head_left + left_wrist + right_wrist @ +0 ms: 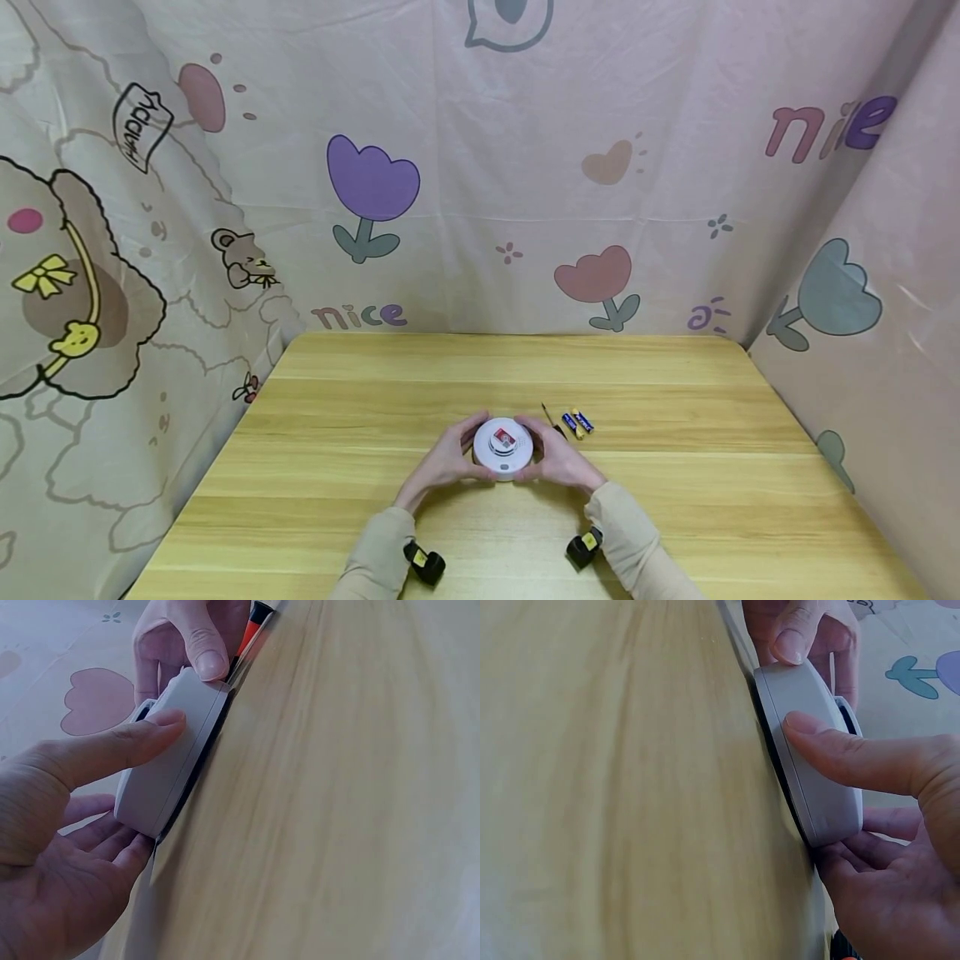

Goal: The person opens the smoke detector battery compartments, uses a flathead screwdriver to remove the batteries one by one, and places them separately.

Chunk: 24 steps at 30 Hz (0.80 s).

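Note:
A round white smoke detector point(504, 468), with a red label on its raised top, sits flat on or just over the table; the wrist views do not settle which. My left hand point(452, 455) grips its left side, thumb at the near edge and fingers at the far side. From the right, my right hand point(558, 458) holds it in the same way. Both wrist views show the thumbs pressing the detector's side wall point(169, 757). Just beyond the right hand lies a screwdriver point(552, 419), its red and black handle partly hidden by that hand.
Two blue-and-gold batteries point(572, 425) lie side by side to the right of the screwdriver. The wooden table point(337, 400) runs back to a printed curtain point(480, 167), which also hangs along both sides. Small black devices are strapped at both wrists.

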Each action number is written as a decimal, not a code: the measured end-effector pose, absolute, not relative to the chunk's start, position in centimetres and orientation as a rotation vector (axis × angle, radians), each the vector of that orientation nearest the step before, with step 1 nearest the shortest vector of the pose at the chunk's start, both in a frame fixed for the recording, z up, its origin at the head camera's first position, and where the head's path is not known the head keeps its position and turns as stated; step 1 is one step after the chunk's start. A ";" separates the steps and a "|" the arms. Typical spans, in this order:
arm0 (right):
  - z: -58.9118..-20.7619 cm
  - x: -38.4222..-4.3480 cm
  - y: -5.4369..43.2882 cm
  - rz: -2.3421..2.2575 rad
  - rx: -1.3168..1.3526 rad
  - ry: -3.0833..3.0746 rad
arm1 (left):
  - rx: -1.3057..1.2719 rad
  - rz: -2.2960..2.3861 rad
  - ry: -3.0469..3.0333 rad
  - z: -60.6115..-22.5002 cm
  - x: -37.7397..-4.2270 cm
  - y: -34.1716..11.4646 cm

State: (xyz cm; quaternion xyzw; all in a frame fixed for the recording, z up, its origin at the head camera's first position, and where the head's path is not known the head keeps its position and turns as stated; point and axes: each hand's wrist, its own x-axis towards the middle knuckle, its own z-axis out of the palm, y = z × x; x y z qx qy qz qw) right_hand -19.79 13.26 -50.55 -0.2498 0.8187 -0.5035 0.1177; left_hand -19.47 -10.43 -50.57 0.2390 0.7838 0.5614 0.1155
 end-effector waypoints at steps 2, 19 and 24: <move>-50.6 -19.8 13.3 -1.469 -0.728 2.405 | 0.697 1.643 2.298 -50.6 -19.4 -10.4; -50.3 -19.5 14.0 -1.477 -0.812 2.368 | 0.647 1.641 2.263 -50.1 -19.2 -11.2; -49.6 -19.1 15.4 -1.508 -0.827 2.378 | 0.624 1.542 2.326 -49.2 -19.0 -12.2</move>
